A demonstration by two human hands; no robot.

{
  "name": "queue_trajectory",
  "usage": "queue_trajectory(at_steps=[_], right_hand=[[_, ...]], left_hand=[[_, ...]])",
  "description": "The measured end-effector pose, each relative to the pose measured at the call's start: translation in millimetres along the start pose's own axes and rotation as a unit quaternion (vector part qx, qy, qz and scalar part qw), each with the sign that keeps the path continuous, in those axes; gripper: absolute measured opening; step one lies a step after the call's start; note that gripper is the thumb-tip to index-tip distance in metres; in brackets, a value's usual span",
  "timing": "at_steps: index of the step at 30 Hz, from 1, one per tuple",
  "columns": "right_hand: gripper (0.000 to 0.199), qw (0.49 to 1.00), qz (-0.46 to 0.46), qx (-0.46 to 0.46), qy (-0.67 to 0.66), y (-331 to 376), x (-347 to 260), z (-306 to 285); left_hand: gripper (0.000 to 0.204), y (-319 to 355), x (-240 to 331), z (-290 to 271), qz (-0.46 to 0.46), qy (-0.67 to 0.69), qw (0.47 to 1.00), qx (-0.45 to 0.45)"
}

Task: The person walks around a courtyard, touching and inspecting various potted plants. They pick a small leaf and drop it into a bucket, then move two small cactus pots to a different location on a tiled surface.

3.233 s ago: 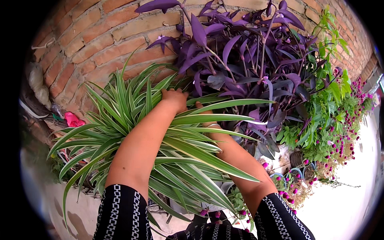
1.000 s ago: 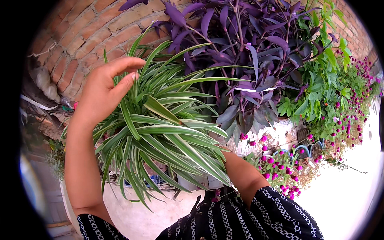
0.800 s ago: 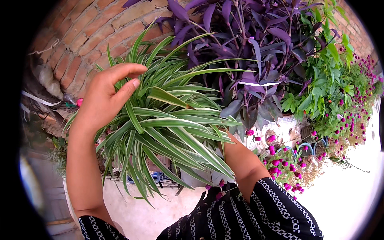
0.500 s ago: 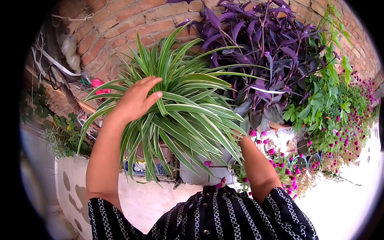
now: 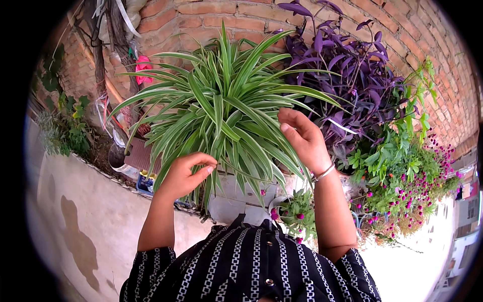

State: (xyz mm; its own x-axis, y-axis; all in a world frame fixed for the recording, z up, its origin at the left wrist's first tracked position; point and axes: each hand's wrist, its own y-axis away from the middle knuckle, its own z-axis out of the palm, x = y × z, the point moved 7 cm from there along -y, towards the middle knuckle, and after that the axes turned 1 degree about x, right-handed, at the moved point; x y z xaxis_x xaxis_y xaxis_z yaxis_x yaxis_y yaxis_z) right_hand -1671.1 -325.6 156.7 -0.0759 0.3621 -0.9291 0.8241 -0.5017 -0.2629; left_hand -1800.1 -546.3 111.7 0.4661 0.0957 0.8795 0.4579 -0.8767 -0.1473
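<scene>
A large spider plant [image 5: 226,105] with long green, white-edged leaves spreads out before me; the leaves hide its base. My left hand [image 5: 186,175] is at the near left side of the foliage. Its fingers are bent and the thumb lies a little below them, open, with leaf tips close by. On the right side of the same plant, my right hand [image 5: 304,138] is raised among the outer leaves, open, thumb and fingers apart. A bracelet circles that wrist. I see no leaf gripped in either hand.
A purple-leaved plant [image 5: 347,75] grows at the back right, against a brick wall [image 5: 201,12]. Magenta-flowered plants [image 5: 402,201] stand further right. Woody stems [image 5: 98,55] and a pink scrap [image 5: 144,69] are at the left, above a pale low wall [image 5: 95,201].
My left hand has come down from the top of the leaves to their near left edge. My right hand, mostly hidden before, has risen into sight on the right. My view has shifted.
</scene>
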Motion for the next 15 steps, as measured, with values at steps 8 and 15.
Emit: queue_trajectory(at_steps=[8, 15], right_hand=[[0.036, 0.930, -0.064, -0.321, 0.169, 28, 0, 119], [0.017, 0.931, 0.058, -0.218, 0.288, 74, 18, 33]], left_hand=[[0.014, 30, -19, -16, -0.010, 0.007, 0.999, 0.047], [0.012, 59, -30, -37, -0.037, 0.078, 0.993, 0.081]])
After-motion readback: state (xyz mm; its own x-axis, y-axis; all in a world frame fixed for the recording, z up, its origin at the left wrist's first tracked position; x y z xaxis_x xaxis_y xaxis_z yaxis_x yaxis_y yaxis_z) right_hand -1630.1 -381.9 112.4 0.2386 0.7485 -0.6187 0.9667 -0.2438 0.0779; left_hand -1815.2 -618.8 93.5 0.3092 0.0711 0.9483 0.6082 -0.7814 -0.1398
